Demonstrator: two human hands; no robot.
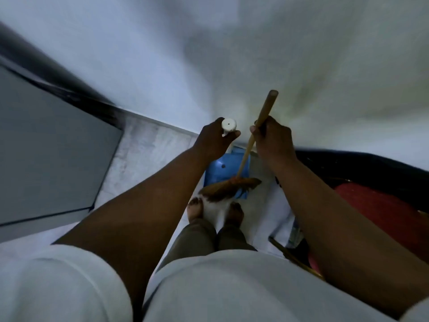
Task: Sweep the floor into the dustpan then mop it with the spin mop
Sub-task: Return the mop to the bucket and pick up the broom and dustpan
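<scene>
Sweeping into the blue dustpan on the floor: left hand grips its white handle, right hand grips the broom. Short strokes seem best, pan edge held flat.

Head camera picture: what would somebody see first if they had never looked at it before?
Two bare arms reach down the middle: the right hand grips a wooden broom handle, and the left hand holds a white handle top. Below them, the broom's brown bristles lie across a blue dustpan on the pale floor, just ahead of two bare feet.
</scene>
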